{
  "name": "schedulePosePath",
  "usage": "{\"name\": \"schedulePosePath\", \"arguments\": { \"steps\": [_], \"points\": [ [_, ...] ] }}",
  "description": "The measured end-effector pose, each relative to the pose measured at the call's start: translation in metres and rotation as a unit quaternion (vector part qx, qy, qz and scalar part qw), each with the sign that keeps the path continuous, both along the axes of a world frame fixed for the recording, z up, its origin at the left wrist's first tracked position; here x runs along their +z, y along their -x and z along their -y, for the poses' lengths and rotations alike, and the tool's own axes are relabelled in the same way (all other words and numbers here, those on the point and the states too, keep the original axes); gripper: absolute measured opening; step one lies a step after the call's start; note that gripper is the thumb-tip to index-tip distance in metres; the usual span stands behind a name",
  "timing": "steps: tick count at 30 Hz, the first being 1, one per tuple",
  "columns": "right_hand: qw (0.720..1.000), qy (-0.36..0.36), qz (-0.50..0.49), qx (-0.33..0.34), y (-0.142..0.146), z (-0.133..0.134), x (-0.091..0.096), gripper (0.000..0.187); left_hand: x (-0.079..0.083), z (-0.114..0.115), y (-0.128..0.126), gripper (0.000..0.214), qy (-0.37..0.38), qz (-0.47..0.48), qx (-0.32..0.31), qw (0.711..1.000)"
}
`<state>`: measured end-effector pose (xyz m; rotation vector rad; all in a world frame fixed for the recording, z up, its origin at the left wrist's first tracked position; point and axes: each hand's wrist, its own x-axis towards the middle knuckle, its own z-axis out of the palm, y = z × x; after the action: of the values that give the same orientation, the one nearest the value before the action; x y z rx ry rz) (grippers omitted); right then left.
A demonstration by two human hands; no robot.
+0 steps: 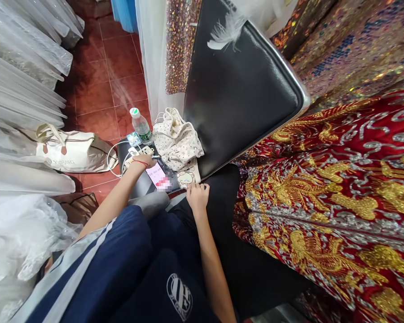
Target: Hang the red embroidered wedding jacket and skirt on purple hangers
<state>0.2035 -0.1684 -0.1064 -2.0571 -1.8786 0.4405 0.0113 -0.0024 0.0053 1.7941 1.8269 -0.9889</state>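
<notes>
Phone (157, 176) with a lit pink screen lies face up on the black seat (139, 185), between both hands. At its upper edge is the left hand (144, 162); whether those fingers hold anything I cannot tell. The right hand (198, 196) has bent fingers just beside a cartoon-printed item (185, 179), their grip unclear. Beyond stand a dotted drawstring bag (178, 139) and a clear bottle (142, 128). A white cable (107, 157) loops leftward; a black backrest (239, 89) rises at right.

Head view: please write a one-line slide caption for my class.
Left hand beside a lit phone, right hand near a spotted cloth bag, a bottle standing nearby.
</notes>
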Motion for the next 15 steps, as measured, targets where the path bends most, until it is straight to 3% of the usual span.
{"name": "schedulePosePath", "arguments": {
  "steps": [3, 6, 10, 11, 14, 15],
  "points": [
    [0.997, -0.008, -0.070, 0.016, -0.007, 0.001, 0.006, 0.026, 0.010, 0.005, -0.010, 0.060, -0.012, -0.008, -0.019, 1.000],
    [0.989, -0.023, -0.147, 0.027, -0.028, 0.006, 0.018, 0.027, 0.021, 0.021, -0.035, 0.055, -0.037, 0.005, -0.061, 0.997],
    [0.962, -0.066, -0.261, -0.034, -0.076, 0.022, 0.041, 0.031, 0.030, 0.082, -0.102, 0.049, -0.083, 0.079, -0.138, 0.984],
    [0.950, -0.087, -0.292, -0.069, -0.090, 0.027, 0.047, 0.030, 0.030, 0.104, -0.123, 0.045, -0.092, 0.125, -0.170, 0.973],
    [0.928, -0.145, -0.291, -0.182, -0.133, 0.048, 0.068, 0.030, 0.024, 0.175, -0.185, 0.040, -0.056, 0.380, -0.297, 0.874],
    [0.923, -0.163, -0.276, -0.212, -0.146, 0.057, 0.076, 0.030, 0.022, 0.196, -0.203, 0.037, -0.055, 0.438, -0.308, 0.842]
  ]
}}
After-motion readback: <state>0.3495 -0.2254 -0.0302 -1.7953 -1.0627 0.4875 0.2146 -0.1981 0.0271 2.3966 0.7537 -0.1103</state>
